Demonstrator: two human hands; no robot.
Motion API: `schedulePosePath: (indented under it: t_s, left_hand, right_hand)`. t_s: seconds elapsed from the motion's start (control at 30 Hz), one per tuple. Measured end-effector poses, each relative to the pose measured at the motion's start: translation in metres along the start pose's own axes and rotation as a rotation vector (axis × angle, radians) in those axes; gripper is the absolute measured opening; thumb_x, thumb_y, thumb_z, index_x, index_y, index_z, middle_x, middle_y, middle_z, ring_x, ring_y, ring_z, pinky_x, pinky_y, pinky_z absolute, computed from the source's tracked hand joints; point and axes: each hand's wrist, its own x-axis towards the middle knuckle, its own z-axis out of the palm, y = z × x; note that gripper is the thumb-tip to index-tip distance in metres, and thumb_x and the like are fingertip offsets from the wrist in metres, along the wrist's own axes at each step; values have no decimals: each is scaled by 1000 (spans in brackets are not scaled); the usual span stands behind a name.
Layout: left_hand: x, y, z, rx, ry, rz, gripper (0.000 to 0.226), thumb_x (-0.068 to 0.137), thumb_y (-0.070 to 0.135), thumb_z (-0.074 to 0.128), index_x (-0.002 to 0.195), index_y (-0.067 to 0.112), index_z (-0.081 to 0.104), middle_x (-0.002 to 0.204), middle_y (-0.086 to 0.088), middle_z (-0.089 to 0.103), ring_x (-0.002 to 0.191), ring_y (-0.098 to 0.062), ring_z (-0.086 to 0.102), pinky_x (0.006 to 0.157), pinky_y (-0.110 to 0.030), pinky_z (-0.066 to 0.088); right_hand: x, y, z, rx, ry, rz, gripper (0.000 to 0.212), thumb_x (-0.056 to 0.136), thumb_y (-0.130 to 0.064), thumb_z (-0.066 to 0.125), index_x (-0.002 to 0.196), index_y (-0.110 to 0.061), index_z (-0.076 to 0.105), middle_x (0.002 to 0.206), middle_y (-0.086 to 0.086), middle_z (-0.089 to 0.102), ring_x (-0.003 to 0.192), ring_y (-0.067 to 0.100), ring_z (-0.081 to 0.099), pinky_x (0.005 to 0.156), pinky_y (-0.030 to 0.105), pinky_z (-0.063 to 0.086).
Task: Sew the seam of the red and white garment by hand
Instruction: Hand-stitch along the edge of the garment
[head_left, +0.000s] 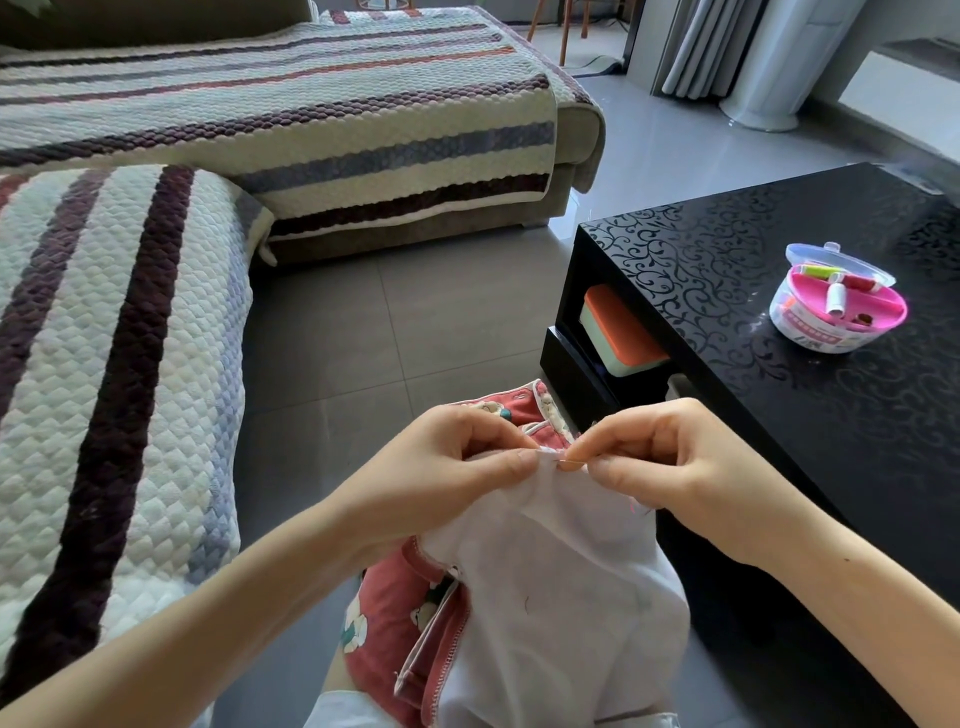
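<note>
1. The right hand (670, 457) pinches a thin metal needle (569, 459) between thumb and forefinger, its other fingers curled.
2. Just left of it, the left hand (457, 457) pinches the top edge of the red and white fabric garment (561, 582), where the needle meets the cloth.
3. The garment hangs from both hands over the lap, near centre, with the white side facing up and the red floral cloth at its left.
4. To the right stands a glossy black patterned table (779, 415). On its far part sits a round clear plastic sewing box with a pink tray (836, 306) holding thread spools.
5. A striped quilted sofa cover (130, 364) lies left and far.
</note>
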Motion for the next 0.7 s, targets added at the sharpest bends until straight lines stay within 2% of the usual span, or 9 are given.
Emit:
schedulePosePath:
  t_s: [0.07,0.13,0.27,0.47,0.63,0.7]
  left_hand:
    - [0,0,-1,-29,-19,-18,21,78,29,65,89,15,76,96,-12,71,86,-14,66,85,-36,52]
    - [0,0,-1,-53,-33,-30,16,83,25,68,91,13,76,98,-16,70,86,-15,64,85,-37,52]
    - [0,1,-1,-121,-65,-61,19,79,25,68,90,11,76,99,-21,69,82,-14,62,77,-29,49]
    - [1,1,-2,-247,-107,-113,21,76,24,68,88,8,75,90,-13,69,81,-17,62,73,-25,51]
    - [1,3,1,-329,-157,-142,21,76,22,68,88,5,74,87,-12,69,78,-16,63,69,-22,52]
    - [0,6,2,-346,-160,-143,15,75,22,67,82,10,75,81,-8,68,71,-13,63,65,-21,51]
  right_hand:
    - [0,1,-1,18,-29,36,13,79,-6,63,82,-10,75,57,-7,64,48,0,45,48,14,36]
    - [0,1,-3,36,-48,52,14,79,-4,62,85,-7,74,51,-10,59,44,0,40,46,14,34]
    - [2,4,-5,121,-72,75,23,73,-7,58,87,-5,76,50,-7,51,44,5,33,45,14,31]
    - [3,10,-7,181,-106,98,19,74,-8,60,84,-8,76,54,-3,44,49,10,28,47,18,27]
    - [3,15,-3,221,-143,82,16,79,-7,56,81,-8,72,56,-11,56,49,6,36,48,14,32]
    - [5,17,0,258,-155,69,12,80,-9,57,79,-11,69,62,-6,58,53,9,40,50,15,32]
